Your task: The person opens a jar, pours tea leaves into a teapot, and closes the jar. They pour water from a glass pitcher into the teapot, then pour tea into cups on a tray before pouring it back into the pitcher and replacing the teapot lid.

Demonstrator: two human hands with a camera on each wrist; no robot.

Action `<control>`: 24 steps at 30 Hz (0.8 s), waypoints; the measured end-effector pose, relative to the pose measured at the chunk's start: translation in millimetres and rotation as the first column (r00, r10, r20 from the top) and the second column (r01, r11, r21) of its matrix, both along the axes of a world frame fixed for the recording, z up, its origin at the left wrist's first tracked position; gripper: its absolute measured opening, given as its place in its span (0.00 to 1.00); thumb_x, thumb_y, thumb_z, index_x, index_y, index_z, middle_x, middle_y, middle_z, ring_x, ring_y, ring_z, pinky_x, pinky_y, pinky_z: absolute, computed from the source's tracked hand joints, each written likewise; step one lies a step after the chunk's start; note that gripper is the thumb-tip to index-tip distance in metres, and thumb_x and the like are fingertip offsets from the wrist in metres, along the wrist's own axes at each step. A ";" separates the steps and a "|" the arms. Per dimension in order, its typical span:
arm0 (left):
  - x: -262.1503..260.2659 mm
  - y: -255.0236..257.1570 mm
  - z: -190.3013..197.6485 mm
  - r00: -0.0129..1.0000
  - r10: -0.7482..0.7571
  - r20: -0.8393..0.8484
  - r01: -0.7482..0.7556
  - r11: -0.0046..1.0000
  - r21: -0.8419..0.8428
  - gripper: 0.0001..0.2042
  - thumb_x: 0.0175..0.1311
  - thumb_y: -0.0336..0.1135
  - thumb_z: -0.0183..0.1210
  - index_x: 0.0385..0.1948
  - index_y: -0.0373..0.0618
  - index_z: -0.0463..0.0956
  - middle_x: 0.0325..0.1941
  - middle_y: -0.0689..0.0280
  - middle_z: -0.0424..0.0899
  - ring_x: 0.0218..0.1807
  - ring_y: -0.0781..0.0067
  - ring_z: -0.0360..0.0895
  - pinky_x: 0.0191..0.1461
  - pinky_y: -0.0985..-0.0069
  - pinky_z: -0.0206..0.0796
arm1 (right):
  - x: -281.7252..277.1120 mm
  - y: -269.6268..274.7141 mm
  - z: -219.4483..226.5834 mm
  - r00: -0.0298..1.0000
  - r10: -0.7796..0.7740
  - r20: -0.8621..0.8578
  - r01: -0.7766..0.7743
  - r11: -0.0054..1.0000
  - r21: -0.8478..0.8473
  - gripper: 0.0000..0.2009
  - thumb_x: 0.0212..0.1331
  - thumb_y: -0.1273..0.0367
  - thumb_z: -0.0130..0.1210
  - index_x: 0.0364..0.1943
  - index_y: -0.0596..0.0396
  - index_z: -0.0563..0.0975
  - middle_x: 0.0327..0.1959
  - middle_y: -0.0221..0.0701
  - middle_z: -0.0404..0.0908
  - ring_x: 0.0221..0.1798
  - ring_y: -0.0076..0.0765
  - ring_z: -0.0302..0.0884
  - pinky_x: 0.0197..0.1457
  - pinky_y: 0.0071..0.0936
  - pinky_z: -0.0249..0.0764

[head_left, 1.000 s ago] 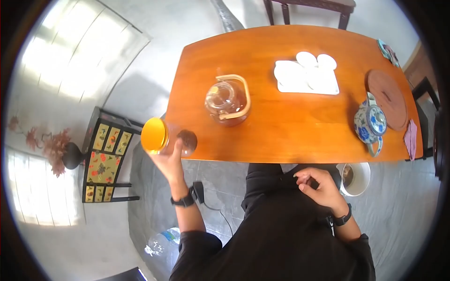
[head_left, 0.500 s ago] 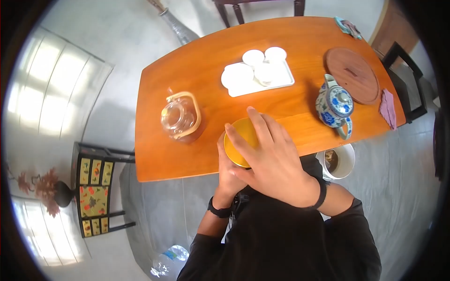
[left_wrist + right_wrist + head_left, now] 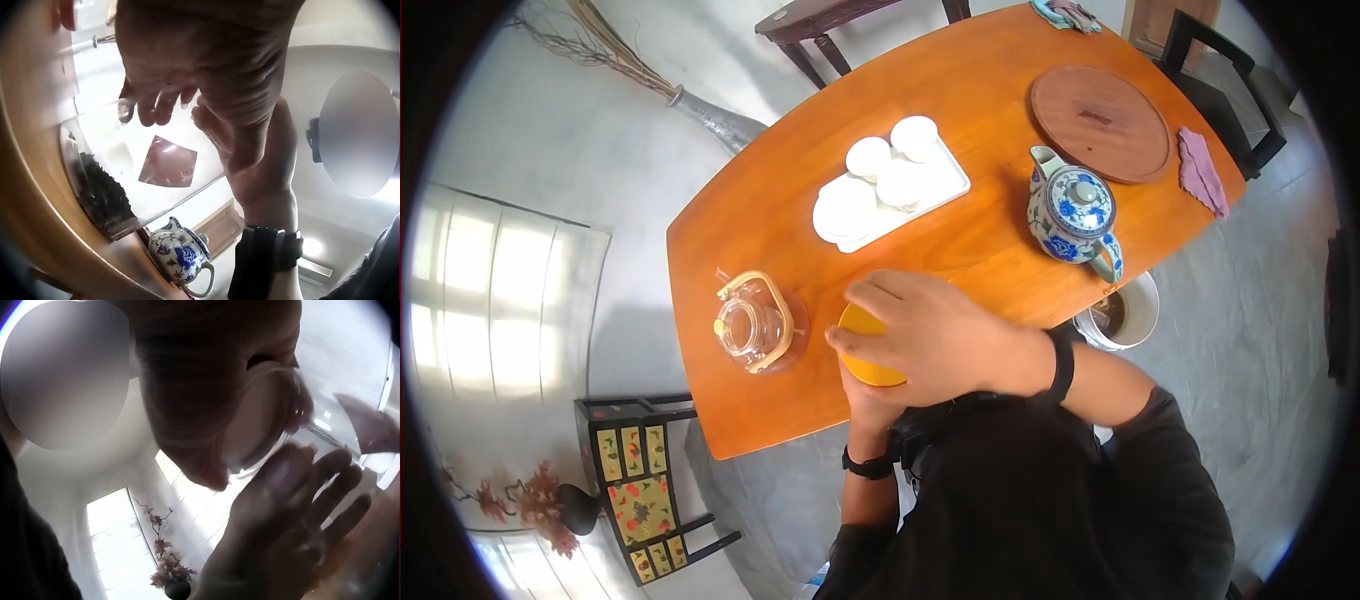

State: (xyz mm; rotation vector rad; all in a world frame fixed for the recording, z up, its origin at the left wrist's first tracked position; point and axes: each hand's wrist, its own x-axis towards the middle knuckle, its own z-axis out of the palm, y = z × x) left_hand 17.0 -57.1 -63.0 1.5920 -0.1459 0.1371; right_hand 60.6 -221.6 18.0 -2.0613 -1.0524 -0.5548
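The yellow lid (image 3: 871, 372) is being clasped by the half-open right grip (image 3: 945, 335), while the jar (image 3: 125, 150) is being braced (ideally motionless) by the curled left grip (image 3: 868, 405).

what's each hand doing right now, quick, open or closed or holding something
Left hand: closed around the clear jar.
Right hand: closed over the jar's yellow lid, gripping it.

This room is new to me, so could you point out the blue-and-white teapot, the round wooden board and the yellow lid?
Blue-and-white teapot (image 3: 1076, 210): head view, on its patterned lid.
Round wooden board (image 3: 1101, 125): head view, middle of its flat top.
Yellow lid (image 3: 871, 373): head view, bare patch below the fingers.
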 end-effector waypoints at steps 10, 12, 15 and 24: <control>10.0 1.5 19.0 0.992 -0.125 0.020 0.121 0.980 0.159 0.44 0.44 0.35 0.81 0.64 0.41 0.62 0.63 0.58 0.73 0.64 0.63 0.74 0.67 0.65 0.68 | 22.8 -3.0 36.8 0.804 0.594 -0.026 -0.591 0.802 0.082 0.24 0.46 0.59 0.67 0.51 0.48 0.83 0.48 0.40 0.78 0.52 0.50 0.76 0.51 0.44 0.75; 10.6 2.3 25.5 0.984 -0.170 -0.050 0.173 0.982 0.077 0.45 0.43 0.35 0.81 0.64 0.40 0.62 0.63 0.58 0.73 0.64 0.62 0.74 0.68 0.64 0.67 | 11.2 -8.0 46.6 0.903 0.429 0.019 -0.425 0.886 0.188 0.28 0.46 0.59 0.67 0.56 0.49 0.80 0.54 0.41 0.77 0.55 0.53 0.74 0.57 0.44 0.72; 9.9 7.6 24.4 0.974 -0.200 -0.110 0.199 0.980 -0.019 0.46 0.41 0.35 0.82 0.64 0.40 0.61 0.64 0.57 0.72 0.65 0.62 0.73 0.69 0.64 0.66 | -7.8 -45.2 19.9 0.840 0.389 -0.377 -0.008 0.705 0.709 0.37 0.56 0.53 0.64 0.69 0.56 0.68 0.63 0.37 0.74 0.66 0.39 0.70 0.69 0.38 0.64; -2.3 13.9 1.7 0.978 -0.161 0.132 0.149 0.984 0.098 0.52 0.38 0.33 0.83 0.67 0.39 0.55 0.67 0.53 0.68 0.71 0.60 0.68 0.75 0.61 0.61 | -45.0 -60.7 -92.2 0.745 -0.021 -0.667 0.419 0.793 0.443 0.40 0.48 0.68 0.74 0.68 0.54 0.67 0.60 0.39 0.71 0.64 0.40 0.71 0.68 0.35 0.67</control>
